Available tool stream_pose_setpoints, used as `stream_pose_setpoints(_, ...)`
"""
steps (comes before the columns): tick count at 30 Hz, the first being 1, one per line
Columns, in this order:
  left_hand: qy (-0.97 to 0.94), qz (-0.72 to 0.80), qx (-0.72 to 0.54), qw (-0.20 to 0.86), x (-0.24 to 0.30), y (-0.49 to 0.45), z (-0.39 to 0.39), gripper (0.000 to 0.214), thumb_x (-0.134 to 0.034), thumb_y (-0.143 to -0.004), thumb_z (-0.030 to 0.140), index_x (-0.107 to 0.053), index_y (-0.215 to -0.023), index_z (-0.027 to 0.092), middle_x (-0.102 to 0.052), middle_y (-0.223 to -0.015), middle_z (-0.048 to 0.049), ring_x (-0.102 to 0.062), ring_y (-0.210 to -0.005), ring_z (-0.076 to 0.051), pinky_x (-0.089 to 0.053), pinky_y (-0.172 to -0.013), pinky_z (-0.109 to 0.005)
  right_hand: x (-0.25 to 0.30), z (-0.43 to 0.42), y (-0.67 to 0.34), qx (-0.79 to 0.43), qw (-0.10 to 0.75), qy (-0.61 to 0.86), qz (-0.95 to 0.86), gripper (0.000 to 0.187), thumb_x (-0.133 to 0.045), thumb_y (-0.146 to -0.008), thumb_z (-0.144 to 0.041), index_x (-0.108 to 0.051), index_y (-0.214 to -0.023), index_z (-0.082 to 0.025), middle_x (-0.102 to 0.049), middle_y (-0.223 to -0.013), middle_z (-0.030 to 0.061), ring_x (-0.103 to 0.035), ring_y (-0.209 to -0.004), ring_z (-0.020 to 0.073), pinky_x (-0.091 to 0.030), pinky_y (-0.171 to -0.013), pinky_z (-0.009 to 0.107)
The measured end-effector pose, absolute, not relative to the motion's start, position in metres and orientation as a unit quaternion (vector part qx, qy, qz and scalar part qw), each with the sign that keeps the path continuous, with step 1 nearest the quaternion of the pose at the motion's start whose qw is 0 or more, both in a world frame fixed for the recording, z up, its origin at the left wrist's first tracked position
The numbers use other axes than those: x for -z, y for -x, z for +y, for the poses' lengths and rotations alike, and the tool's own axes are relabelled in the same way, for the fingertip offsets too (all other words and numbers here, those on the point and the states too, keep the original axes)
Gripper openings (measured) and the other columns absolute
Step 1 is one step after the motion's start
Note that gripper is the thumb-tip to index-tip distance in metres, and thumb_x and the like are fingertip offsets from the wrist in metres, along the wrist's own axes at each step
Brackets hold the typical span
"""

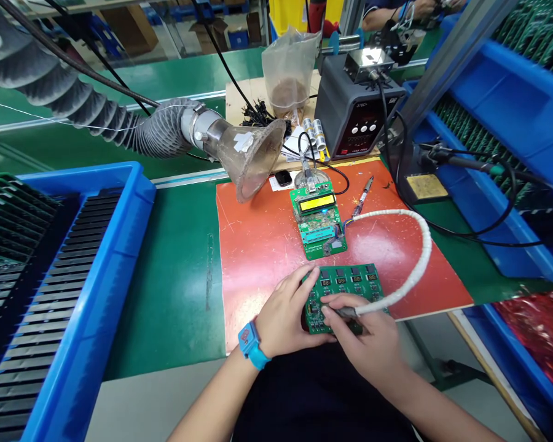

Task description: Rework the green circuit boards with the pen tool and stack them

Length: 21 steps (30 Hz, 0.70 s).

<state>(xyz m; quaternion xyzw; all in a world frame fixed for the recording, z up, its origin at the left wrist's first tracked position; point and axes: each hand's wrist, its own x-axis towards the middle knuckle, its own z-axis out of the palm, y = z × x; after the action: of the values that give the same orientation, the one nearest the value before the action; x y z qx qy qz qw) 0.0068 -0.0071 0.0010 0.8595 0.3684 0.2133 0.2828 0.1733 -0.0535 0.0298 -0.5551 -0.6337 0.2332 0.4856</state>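
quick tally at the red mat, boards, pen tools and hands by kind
hands: 2 (left hand, right hand)
circuit boards: 2 (held board, lcd board)
pen tools: 2 (held pen, resting pen)
total: 6

Glossy green circuit board (345, 283), scratched orange mat (267, 258), scuffed clear plastic hood (253, 156)

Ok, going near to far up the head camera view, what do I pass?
Green circuit board with four digit displays → green test board with yellow LCD → soldering station → clear plastic bag with brown contents
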Motion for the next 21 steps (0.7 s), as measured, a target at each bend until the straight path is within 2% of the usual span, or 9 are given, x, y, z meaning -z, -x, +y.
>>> stream_pose_setpoints(21,-0.857,0.373,-0.207,0.289,-0.0018,-0.0063,-0.0081,0.112,-0.076,-0.069,0.053,-0.007,-0.152,0.024,-0.031,-0.152,-0.0163,-0.034,-0.14,-0.032,-0.04,-0.11,-0.048,-0.0294,-0.0543,-0.174,-0.252,0.484,0.559,-0.625,0.008,-0.063,-0.085,-0.015,-0.062,-0.09,-0.021,-0.073,-0.086,0.0036,-0.073,-0.078,0.0172,-0.059,-0.062,0.021)
